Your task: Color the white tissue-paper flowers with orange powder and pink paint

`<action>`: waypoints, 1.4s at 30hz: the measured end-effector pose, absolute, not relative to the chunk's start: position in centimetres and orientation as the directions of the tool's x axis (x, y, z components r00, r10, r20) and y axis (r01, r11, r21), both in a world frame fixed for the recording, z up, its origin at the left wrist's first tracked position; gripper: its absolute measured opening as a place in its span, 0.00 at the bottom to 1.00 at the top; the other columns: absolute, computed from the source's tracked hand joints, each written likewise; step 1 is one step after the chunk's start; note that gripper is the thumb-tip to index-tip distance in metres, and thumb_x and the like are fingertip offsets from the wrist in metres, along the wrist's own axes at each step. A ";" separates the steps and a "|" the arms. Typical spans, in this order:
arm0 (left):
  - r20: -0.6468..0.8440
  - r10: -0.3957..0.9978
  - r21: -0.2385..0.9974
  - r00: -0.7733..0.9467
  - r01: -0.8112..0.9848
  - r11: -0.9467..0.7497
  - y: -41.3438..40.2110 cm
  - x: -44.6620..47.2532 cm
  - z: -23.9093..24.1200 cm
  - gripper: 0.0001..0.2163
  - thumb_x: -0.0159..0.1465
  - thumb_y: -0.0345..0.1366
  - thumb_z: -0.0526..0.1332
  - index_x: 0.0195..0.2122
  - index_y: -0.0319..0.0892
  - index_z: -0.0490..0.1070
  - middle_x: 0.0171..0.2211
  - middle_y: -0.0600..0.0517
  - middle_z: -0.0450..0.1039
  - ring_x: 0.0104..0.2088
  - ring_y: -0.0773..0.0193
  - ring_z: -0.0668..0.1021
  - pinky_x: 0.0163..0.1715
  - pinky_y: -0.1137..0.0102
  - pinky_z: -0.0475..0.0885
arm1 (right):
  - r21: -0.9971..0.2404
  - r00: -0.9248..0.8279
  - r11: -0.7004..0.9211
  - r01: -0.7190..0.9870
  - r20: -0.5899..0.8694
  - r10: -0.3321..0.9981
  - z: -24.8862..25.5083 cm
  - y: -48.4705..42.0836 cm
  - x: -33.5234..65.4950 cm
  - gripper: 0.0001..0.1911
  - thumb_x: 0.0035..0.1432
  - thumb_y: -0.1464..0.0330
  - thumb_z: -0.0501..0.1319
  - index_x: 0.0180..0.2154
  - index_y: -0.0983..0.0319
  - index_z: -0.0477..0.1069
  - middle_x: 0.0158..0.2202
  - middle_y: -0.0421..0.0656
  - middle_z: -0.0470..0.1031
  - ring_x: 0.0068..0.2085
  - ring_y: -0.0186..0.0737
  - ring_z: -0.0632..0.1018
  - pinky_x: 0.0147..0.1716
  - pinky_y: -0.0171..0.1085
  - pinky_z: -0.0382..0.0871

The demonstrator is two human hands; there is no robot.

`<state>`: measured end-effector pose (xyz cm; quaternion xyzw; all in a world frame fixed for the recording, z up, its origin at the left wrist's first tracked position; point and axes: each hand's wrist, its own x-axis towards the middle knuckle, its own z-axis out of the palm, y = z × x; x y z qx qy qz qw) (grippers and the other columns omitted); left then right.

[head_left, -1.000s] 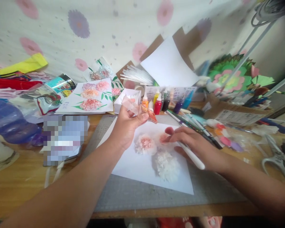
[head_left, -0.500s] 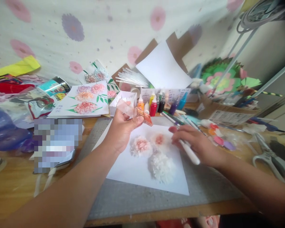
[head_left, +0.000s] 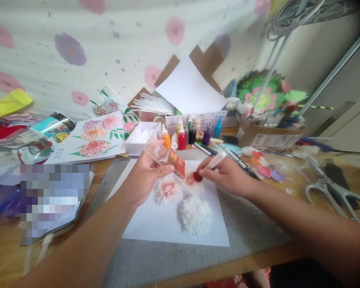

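My left hand (head_left: 148, 173) grips an open makeup palette (head_left: 177, 164) with orange and reddish pans and a clear lid, held above the white paper (head_left: 144, 222). In my right hand (head_left: 225, 175) is a makeup brush (head_left: 215, 161) with a white handle. Its dark red bristles point down at the upper-right fluffy flower (head_left: 189, 179), whose middle is tinted red; whether they touch it I cannot tell. Beside it sits another white flower (head_left: 167, 191) with a reddish centre. Nearer to me lies an all-white flower (head_left: 195, 216).
A grey cutting mat (head_left: 150, 264) lies under the paper. Behind stand several paint bottles (head_left: 181, 137) and a white box (head_left: 142, 140). Scissors (head_left: 330, 186) lie at right, near a cardboard box (head_left: 267, 136). At left are a flower picture (head_left: 100, 138) and a blurred-out device (head_left: 55, 204).
My right hand has turned the brush, so its bristles now point down at the upper-right flower. The palette stays in my left hand, lower and closer to the flowers. The view has shifted right.
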<state>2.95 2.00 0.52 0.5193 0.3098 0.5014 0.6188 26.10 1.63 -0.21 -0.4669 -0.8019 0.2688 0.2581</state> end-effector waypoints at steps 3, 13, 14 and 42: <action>0.140 0.945 0.952 0.295 -0.301 -0.047 2.1 2.9 0.5 0.23 0.55 0.26 0.71 0.49 0.48 0.67 0.40 0.55 0.79 0.41 0.64 0.81 0.42 0.68 0.74 | -0.653 -0.446 0.438 0.618 0.168 0.879 -0.5 1.7 26.0 0.07 0.56 0.68 0.63 0.34 0.60 0.81 0.34 0.44 0.83 0.35 0.40 0.80 0.36 0.38 0.70; 0.109 0.957 0.956 0.268 -0.293 -0.026 2.1 3.0 0.5 0.25 0.53 0.27 0.72 0.50 0.49 0.67 0.43 0.54 0.80 0.44 0.61 0.81 0.43 0.65 0.73 | -0.651 -0.327 0.371 0.662 0.195 0.925 -0.5 2.2 26.4 0.09 0.58 0.68 0.61 0.31 0.60 0.80 0.34 0.44 0.82 0.33 0.38 0.77 0.35 0.37 0.68; 0.102 0.959 0.958 0.265 -0.286 -0.023 2.1 2.9 0.4 0.25 0.53 0.27 0.72 0.50 0.49 0.67 0.43 0.53 0.79 0.44 0.60 0.80 0.43 0.64 0.73 | -0.654 -0.301 0.353 0.670 0.195 0.933 -0.6 2.3 26.3 0.10 0.59 0.68 0.60 0.30 0.61 0.80 0.33 0.44 0.82 0.32 0.38 0.77 0.34 0.37 0.67; -0.005 0.928 0.995 0.372 -0.090 0.041 1.7 3.2 -0.3 0.38 0.51 0.32 0.75 0.60 0.57 0.58 0.62 0.45 0.64 0.43 0.57 0.80 0.35 0.66 0.77 | -0.666 -0.366 0.464 0.584 0.295 0.883 0.6 2.7 24.9 0.04 0.55 0.70 0.64 0.29 0.61 0.77 0.30 0.42 0.81 0.33 0.39 0.78 0.34 0.37 0.69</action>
